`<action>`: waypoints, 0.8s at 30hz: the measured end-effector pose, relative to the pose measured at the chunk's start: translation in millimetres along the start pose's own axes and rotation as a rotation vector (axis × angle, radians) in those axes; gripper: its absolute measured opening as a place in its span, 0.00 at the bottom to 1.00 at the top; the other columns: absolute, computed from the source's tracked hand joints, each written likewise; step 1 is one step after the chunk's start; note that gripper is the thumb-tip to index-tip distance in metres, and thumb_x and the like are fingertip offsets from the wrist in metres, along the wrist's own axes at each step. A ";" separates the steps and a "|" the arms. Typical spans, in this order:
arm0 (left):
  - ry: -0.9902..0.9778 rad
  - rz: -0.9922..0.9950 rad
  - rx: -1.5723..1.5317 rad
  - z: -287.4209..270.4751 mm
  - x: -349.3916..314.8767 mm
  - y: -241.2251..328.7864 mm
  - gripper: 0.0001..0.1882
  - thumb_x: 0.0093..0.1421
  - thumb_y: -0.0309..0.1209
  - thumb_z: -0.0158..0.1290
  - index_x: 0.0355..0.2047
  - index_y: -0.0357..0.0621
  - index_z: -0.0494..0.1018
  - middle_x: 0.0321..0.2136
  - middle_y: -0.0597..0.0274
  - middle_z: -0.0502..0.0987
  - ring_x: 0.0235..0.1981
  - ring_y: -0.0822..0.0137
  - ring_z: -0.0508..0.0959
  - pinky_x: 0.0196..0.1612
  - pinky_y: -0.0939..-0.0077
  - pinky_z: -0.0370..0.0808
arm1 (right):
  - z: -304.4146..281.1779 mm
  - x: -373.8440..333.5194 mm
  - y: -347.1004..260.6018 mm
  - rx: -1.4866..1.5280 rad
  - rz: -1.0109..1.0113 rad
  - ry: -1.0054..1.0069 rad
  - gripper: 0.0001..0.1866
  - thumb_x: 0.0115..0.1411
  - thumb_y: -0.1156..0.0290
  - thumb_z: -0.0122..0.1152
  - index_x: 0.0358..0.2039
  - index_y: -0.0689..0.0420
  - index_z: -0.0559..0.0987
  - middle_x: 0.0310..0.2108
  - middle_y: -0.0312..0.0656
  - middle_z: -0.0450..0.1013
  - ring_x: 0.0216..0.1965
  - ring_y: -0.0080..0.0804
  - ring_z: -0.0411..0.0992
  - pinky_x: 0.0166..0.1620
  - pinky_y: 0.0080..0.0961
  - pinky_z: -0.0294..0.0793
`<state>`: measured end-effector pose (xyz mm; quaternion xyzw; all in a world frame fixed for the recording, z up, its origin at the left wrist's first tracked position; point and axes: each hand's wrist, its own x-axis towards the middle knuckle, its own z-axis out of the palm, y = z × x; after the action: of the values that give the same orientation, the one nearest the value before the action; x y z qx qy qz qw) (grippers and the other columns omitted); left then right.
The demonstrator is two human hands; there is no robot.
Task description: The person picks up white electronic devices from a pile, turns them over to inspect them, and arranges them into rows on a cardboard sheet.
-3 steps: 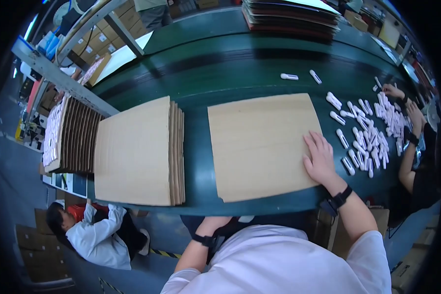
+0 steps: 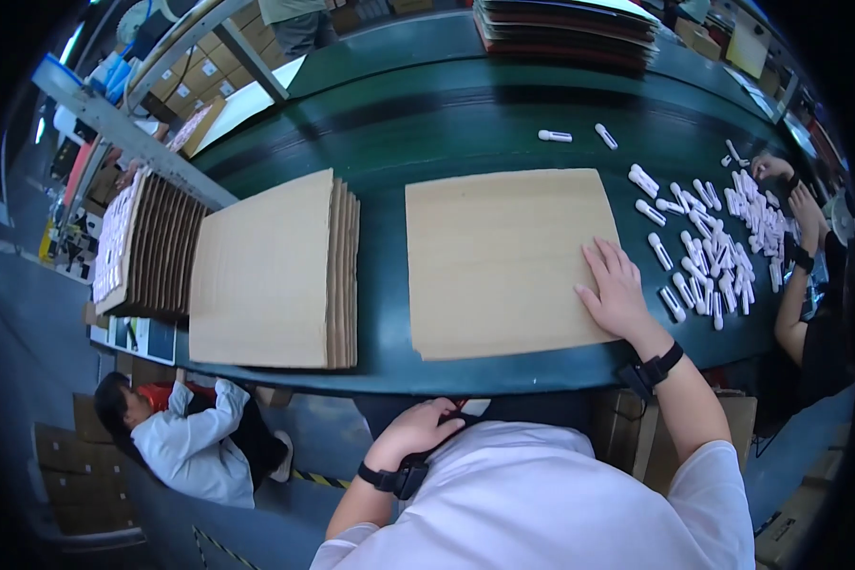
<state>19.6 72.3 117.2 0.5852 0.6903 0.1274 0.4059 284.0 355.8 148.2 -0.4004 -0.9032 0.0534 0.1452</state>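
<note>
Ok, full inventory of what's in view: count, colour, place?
Cardboard sheet: 1, tan, flat mid-table
Table: 1, green, across the middle
Cardboard stack: 1, tan, left of the sheet
Ridged stack: 1, brown with a pale face, far left
Small slotted pieces: dozens, whitish, mostly right of the sheet
Dark stack: 1, reddish-dark, far side
Metal frame: 1, grey, upper left
Cartons: several, brown, upper left
Other people: at least 3, around the table
Wristbands: 2, black, own wrists
Right hand: 1, bare, on the sheet's right side
Left hand: 1, bare, at the waist
</note>
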 end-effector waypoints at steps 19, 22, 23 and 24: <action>0.150 0.533 -0.806 -122.1 152.8 128.5 0.10 0.65 0.33 0.54 0.40 0.38 0.74 0.36 0.64 0.79 0.38 0.75 0.78 0.41 0.78 0.75 | -2.9 -17.5 -22.3 -0.102 0.006 -0.061 0.35 0.59 0.57 0.59 0.64 0.58 0.62 0.65 0.52 0.56 0.67 0.51 0.52 0.65 0.46 0.54; 0.232 0.326 -0.877 -138.1 189.6 106.4 0.09 0.65 0.33 0.55 0.39 0.41 0.74 0.36 0.64 0.78 0.38 0.75 0.77 0.41 0.79 0.75 | -14.1 -13.6 -34.8 -0.078 0.066 -0.137 0.35 0.61 0.57 0.57 0.64 0.58 0.61 0.66 0.53 0.54 0.67 0.52 0.51 0.65 0.48 0.54; 0.212 0.352 -0.888 -138.9 207.6 91.4 0.09 0.64 0.34 0.55 0.40 0.42 0.73 0.37 0.63 0.78 0.38 0.75 0.77 0.42 0.80 0.75 | -14.9 -13.1 -36.9 -0.084 0.041 -0.125 0.35 0.60 0.57 0.58 0.64 0.58 0.61 0.65 0.53 0.55 0.66 0.52 0.52 0.64 0.47 0.55; 0.210 0.302 -0.895 -134.5 224.0 77.3 0.09 0.65 0.33 0.54 0.40 0.41 0.73 0.38 0.62 0.78 0.40 0.73 0.78 0.43 0.79 0.76 | -15.3 -12.0 -39.0 -0.091 0.015 -0.114 0.35 0.60 0.58 0.58 0.64 0.58 0.62 0.65 0.53 0.56 0.66 0.53 0.53 0.64 0.46 0.56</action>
<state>-18.1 338.6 161.3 0.4309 0.5124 0.5276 0.5229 268.7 320.4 168.5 -0.4095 -0.9085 0.0360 0.0749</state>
